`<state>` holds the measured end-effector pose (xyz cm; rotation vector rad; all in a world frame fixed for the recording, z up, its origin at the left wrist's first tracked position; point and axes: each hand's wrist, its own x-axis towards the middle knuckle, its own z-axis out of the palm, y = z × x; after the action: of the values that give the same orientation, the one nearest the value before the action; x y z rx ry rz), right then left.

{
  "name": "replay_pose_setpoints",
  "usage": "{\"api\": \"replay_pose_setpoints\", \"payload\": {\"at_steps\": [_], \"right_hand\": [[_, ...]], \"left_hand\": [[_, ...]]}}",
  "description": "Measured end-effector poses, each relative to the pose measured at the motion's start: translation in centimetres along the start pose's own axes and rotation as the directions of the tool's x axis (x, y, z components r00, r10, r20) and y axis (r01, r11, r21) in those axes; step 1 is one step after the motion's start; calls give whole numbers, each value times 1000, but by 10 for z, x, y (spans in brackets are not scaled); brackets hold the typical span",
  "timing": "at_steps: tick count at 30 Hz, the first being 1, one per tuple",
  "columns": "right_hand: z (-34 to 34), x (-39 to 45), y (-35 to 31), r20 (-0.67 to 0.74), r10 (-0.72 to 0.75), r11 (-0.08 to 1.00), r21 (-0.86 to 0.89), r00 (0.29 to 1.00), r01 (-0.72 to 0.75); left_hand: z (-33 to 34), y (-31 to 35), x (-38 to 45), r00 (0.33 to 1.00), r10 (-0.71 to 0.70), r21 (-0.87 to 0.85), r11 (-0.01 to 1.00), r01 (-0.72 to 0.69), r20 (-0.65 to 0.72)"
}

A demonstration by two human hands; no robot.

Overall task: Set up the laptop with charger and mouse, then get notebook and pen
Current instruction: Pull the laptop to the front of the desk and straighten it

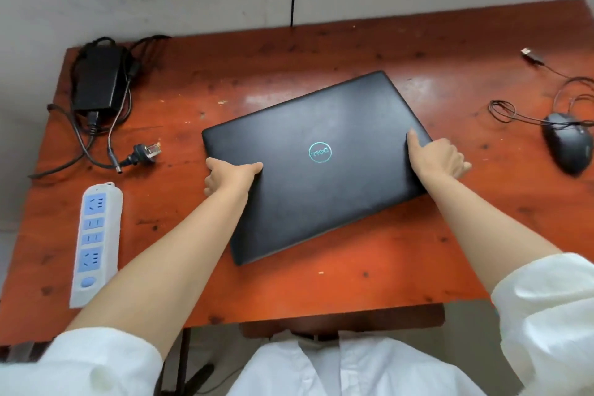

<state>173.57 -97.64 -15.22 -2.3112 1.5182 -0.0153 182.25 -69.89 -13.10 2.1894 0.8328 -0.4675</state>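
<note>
White cloth sleeves [96, 360] frame both hands, left hand [229, 178] and right hand [438, 157], fingers gripping opposite edges of a closed matte-black Dell-badged laptop [318, 167] on the worn reddish wooden bench [353, 283].

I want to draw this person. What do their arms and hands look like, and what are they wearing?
Both hands, left hand and right hand, are bare: no gloves, rings or watch visible. The forearms are bare too, with loose white sleeves pushed up toward the elbows.
</note>
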Motion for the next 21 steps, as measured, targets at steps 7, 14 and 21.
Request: {"api": "replay_pose_setpoints", "payload": {"at_steps": [7,14,21], "right_hand": [[-12,-27,66,-74,139,990,-6,988,-139],[-4,-47,83,-105,12,988,-151,994,-28],[-9,-47,83,-74,-67,960,-277,995,44]], "left_hand": [[28,4,-25,994,95,89,991,-99,52],[30,-4,-19,989,144,136,980,-148,41],[28,-16,-19,966,243,205,944,-256,88]]}}
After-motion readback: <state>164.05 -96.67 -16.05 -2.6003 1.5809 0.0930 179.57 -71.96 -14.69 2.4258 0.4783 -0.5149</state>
